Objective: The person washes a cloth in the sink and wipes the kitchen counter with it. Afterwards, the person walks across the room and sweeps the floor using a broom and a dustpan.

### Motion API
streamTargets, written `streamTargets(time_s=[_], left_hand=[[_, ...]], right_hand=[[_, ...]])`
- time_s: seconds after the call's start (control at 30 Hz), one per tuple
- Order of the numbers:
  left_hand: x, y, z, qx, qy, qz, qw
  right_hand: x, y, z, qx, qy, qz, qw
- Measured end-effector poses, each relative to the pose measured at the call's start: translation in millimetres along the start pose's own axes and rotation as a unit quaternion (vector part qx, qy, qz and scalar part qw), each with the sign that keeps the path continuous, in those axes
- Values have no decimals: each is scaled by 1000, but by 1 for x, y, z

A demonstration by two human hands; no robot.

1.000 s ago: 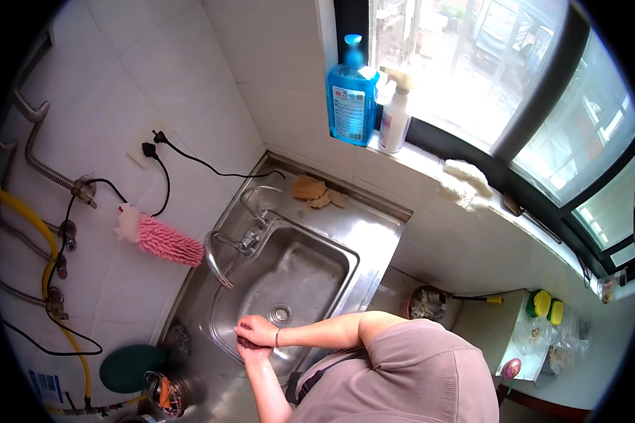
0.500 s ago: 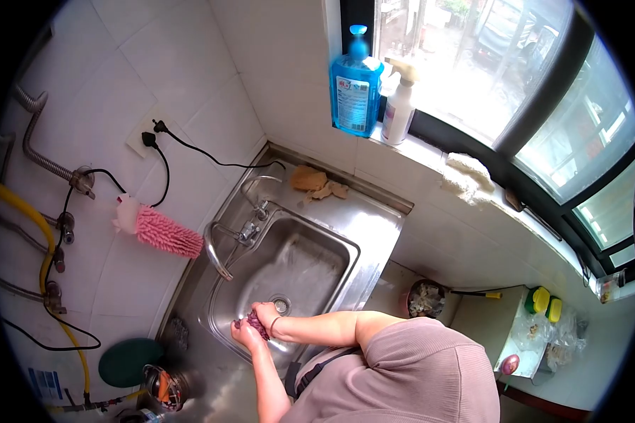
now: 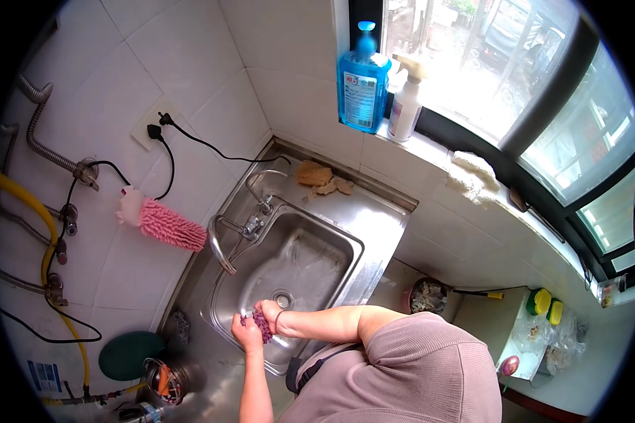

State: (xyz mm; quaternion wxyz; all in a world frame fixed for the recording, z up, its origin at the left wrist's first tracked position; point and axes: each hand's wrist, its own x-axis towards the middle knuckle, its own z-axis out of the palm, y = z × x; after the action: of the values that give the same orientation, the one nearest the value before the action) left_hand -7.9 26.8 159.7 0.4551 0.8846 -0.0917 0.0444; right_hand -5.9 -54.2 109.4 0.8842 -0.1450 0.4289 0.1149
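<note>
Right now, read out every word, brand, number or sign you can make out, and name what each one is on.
No text reads clearly enough to quote.
Blue bottle: printed label with small lines and reddish marks, too small and blurred to read.
White spray bottle: label print, too blurred to read.
Blue sticker on the wall: light marks, too small to read.

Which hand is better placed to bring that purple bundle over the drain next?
Probably the right hand: it's beside the drain, while the left hand is farther off; both hold the purple bundle.
</note>
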Motion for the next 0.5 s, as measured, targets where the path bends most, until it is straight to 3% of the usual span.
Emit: streamTargets(time_s=[0.07, 0.27, 0.4, 0.5], left_hand=[[-2, 0, -4, 5, -12, 7, 1000], [-7, 7, -12, 45, -30, 54, 997], [-10, 9, -13, 68, -46, 79, 993], [-13, 5, -14, 94, -59, 99, 989]], right_hand=[[1, 1, -6, -53, -69, 23, 996], [-12, -7, 1, -60, -89, 141, 984], [3, -5, -5, -87, -74, 169, 979], [5, -7, -14, -103, -138, 191, 966]])
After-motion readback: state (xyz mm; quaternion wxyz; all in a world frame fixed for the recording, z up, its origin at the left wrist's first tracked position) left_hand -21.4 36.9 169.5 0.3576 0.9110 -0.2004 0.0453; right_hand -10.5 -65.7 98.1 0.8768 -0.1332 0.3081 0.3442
